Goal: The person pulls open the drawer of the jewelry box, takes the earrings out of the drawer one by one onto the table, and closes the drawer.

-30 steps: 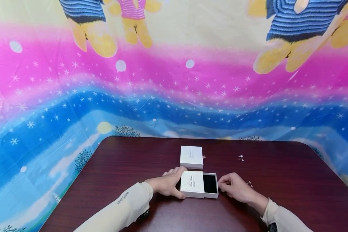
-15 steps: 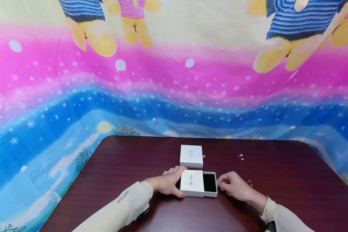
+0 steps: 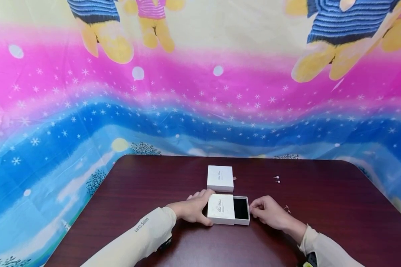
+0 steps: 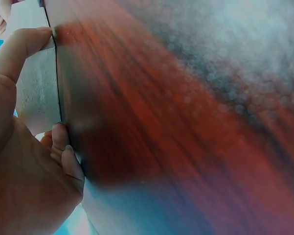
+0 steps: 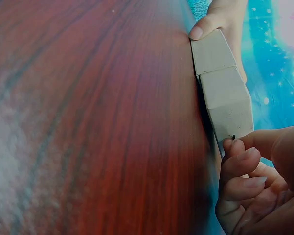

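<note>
A white jewelry box (image 3: 221,209) with dark lettering lies in front of me, its drawer (image 3: 242,208) partly out to the right and showing a black lining. My left hand (image 3: 196,208) grips the sleeve's left end, thumb on the near side and fingers on the far side. At the drawer's right end, my right hand (image 3: 269,213) pinches with thumb and forefinger; the pull tab there is mostly hidden by the fingertips. In the right wrist view the drawer's end wall (image 5: 231,117) touches those fingertips.
A second white box (image 3: 220,178), with a small ribbon tab on its right, stands just behind. Two pearl stud earrings (image 3: 277,181) lie at the back right. Small metallic pieces, perhaps earrings (image 3: 287,209), lie behind the right wrist. A printed cloth (image 3: 200,92) hangs beyond the table (image 3: 153,178).
</note>
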`<move>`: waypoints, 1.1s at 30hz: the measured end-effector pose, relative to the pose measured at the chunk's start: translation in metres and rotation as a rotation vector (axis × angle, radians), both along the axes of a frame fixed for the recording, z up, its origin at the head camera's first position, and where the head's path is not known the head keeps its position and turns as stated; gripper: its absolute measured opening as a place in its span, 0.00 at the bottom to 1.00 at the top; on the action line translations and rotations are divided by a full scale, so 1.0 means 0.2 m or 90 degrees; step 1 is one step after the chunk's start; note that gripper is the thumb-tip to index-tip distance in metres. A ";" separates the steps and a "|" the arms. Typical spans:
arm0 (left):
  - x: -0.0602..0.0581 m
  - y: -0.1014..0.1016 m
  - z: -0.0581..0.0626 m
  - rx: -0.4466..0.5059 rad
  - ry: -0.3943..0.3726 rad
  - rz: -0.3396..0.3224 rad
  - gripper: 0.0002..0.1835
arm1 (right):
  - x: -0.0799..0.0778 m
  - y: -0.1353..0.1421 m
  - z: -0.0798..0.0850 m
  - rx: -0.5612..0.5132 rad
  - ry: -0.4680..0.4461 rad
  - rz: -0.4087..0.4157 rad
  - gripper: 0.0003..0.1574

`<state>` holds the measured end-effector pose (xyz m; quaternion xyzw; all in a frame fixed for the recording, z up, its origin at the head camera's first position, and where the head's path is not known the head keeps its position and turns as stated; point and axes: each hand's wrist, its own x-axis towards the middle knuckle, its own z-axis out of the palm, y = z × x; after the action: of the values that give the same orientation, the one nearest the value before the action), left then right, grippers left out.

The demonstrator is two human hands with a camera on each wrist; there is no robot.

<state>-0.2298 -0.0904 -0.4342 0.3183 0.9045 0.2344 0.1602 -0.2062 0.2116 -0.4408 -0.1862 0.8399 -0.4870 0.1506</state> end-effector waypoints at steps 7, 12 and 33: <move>0.00 0.00 0.01 -0.003 -0.003 0.008 0.43 | 0.00 0.00 0.00 -0.027 -0.007 0.003 0.12; 0.00 0.00 0.00 -0.002 -0.005 0.008 0.44 | 0.00 -0.01 0.00 -0.034 -0.009 0.007 0.12; 0.00 0.00 0.00 0.002 -0.001 0.007 0.44 | -0.01 -0.02 -0.02 -0.046 -0.010 0.011 0.13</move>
<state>-0.2304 -0.0898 -0.4350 0.3133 0.9057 0.2367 0.1595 -0.2075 0.2076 -0.4443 -0.1951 0.8188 -0.5174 0.1544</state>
